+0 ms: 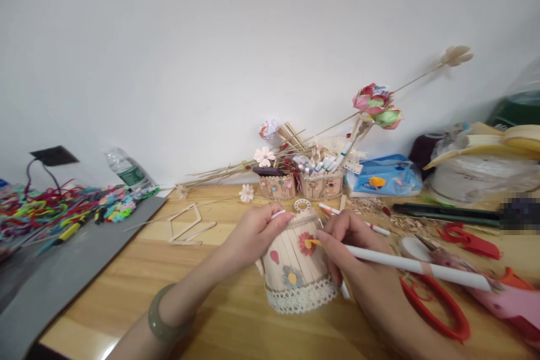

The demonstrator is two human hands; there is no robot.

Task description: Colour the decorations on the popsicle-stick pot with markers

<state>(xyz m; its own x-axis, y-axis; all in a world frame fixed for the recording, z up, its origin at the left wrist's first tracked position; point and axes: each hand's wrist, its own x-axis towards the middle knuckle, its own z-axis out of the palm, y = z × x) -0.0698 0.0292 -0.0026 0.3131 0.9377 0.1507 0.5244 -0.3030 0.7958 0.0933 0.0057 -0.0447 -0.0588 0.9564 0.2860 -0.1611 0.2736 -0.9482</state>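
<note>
The right hand (352,244) has its thumb and curled fingers closed on a yellow-tipped white marker (400,263), its tip against a red paper flower (306,243). The left hand (253,233) pinches the rim of the lace-trimmed wooden-slat pot (297,267) from ten o'clock, thumb pressed flat; whether the small white bit by that thumb is a separate piece, I cannot tell. The pot sits between both hands, lace at six o'clock.

A slip of the tip could smear colour onto pale slats, should the pot twist in that one-sided pinch. The marker's long tail reaches toward four o'clock over a pink-handled tool (514,306) and near a red loop handle (462,323), so a wide swing might snag.

Craft sticks (185,232) lie at ten o'clock, two slatted holders at twelve. Most room is over the tabletop (126,295) toward eight, bounded by the grey mat (101,267) at nine.
</note>
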